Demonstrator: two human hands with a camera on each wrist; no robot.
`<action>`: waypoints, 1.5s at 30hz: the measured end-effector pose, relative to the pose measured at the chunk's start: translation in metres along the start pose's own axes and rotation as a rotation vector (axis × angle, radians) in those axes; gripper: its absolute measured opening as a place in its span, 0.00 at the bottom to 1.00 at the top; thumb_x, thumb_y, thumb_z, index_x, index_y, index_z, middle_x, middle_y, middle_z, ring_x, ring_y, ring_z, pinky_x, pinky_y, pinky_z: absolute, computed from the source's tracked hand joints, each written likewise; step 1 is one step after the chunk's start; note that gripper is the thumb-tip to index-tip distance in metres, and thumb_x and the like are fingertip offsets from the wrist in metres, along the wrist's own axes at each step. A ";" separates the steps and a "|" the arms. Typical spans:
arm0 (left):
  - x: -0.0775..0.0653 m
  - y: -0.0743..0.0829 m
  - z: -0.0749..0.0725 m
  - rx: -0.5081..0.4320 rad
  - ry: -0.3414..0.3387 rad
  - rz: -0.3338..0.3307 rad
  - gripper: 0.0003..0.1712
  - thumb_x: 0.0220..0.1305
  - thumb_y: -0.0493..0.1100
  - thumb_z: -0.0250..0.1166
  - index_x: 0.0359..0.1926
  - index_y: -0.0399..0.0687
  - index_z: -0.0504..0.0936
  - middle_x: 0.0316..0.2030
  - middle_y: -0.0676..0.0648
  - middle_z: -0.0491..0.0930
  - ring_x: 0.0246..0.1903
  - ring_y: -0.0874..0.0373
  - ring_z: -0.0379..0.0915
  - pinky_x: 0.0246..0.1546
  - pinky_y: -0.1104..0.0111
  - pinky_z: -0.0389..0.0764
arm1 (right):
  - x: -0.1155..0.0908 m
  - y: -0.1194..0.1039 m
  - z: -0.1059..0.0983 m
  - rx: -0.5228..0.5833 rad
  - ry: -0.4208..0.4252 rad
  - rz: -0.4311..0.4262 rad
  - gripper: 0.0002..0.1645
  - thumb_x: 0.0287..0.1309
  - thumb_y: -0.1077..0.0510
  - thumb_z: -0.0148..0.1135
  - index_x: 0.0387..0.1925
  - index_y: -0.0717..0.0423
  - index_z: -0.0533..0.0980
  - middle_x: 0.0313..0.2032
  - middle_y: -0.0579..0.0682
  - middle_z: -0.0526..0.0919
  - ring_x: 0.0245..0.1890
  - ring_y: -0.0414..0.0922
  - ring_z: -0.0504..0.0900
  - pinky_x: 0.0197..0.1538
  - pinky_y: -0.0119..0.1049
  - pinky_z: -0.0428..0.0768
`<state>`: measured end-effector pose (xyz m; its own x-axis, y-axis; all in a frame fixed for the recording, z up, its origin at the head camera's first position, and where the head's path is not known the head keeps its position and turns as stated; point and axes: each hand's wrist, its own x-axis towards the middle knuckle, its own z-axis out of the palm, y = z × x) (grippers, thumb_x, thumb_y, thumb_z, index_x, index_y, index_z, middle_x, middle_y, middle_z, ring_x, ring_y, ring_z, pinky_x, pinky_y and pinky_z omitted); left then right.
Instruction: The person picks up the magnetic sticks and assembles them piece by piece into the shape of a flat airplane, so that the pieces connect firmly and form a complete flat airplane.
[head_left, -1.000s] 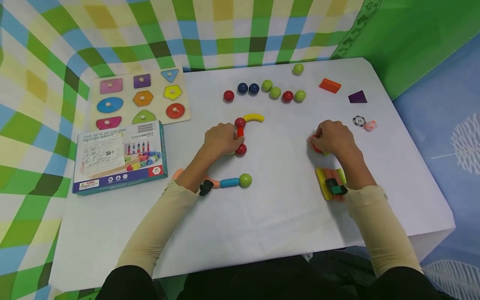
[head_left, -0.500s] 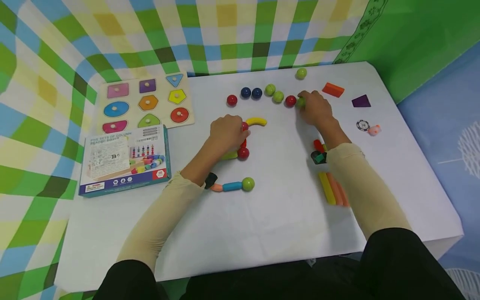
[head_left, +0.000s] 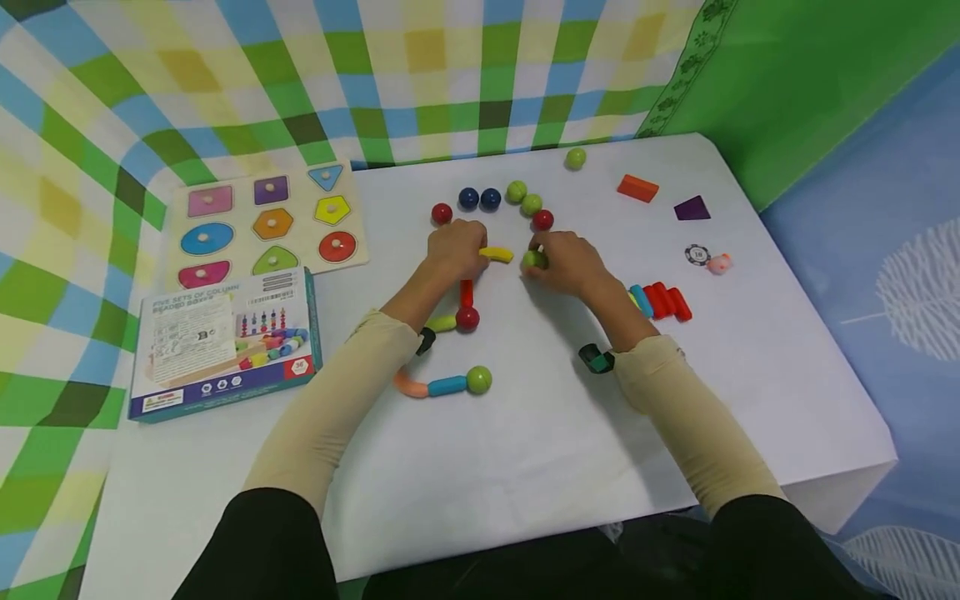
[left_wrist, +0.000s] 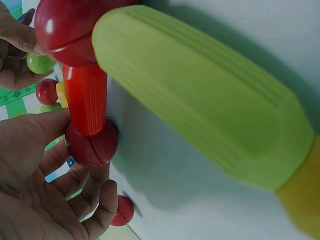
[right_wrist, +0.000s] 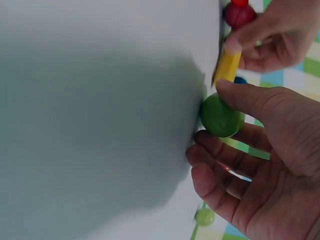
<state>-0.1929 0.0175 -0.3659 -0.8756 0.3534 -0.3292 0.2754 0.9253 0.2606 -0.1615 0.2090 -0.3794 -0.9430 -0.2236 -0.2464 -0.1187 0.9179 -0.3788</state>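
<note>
In the head view my left hand grips the upper end of a bead chain. Its thumb and fingers are around a dark red wooden ball, where a curved yellow stick joins it. A red stick runs from that ball to another red ball, followed by a light green stick. With thumb and fingertips, my right hand pinches a green ball at the yellow stick's free end. The ball and stick appear to touch in the right wrist view.
Loose balls, including a red ball, line the back. Nearer me lie a blue stick and a green end ball. Red sticks lie right. A shape puzzle board and a box stand left.
My right hand has left the stick pile, picked the green ball from the row's end and brought it left to the yellow stick. My left hand has shifted up to the upper red ball.
</note>
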 end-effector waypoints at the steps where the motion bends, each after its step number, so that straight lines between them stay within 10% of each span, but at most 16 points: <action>1: 0.000 -0.001 0.001 -0.002 0.009 -0.002 0.16 0.61 0.48 0.64 0.47 0.47 0.77 0.37 0.49 0.77 0.33 0.55 0.71 0.33 0.66 0.74 | 0.000 -0.004 0.002 0.005 0.004 -0.015 0.25 0.56 0.49 0.66 0.51 0.57 0.74 0.35 0.51 0.78 0.35 0.49 0.73 0.41 0.42 0.74; 15: -0.004 -0.005 0.001 -0.009 0.018 -0.010 0.15 0.63 0.49 0.62 0.46 0.48 0.76 0.35 0.50 0.76 0.31 0.56 0.71 0.34 0.66 0.74 | -0.003 -0.013 0.010 0.080 0.025 -0.038 0.29 0.58 0.48 0.65 0.57 0.57 0.71 0.41 0.52 0.79 0.40 0.49 0.75 0.46 0.45 0.76; 30: -0.002 -0.005 0.004 -0.025 -0.001 -0.006 0.14 0.64 0.49 0.59 0.48 0.48 0.74 0.37 0.49 0.76 0.33 0.54 0.71 0.37 0.65 0.73 | -0.095 0.046 -0.023 -0.032 0.002 0.212 0.23 0.61 0.48 0.58 0.50 0.60 0.74 0.37 0.58 0.79 0.35 0.53 0.73 0.33 0.46 0.74; 45: -0.008 -0.009 0.007 -0.042 -0.008 -0.016 0.17 0.65 0.50 0.57 0.51 0.49 0.73 0.38 0.48 0.75 0.32 0.53 0.71 0.36 0.65 0.72 | -0.116 0.058 -0.001 -0.048 0.076 0.220 0.16 0.56 0.53 0.64 0.40 0.61 0.78 0.34 0.56 0.79 0.35 0.53 0.73 0.35 0.49 0.74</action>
<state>-0.1856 0.0070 -0.3715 -0.8769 0.3393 -0.3406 0.2441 0.9245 0.2927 -0.0595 0.2890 -0.3716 -0.9682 0.0071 -0.2501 0.0794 0.9566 -0.2802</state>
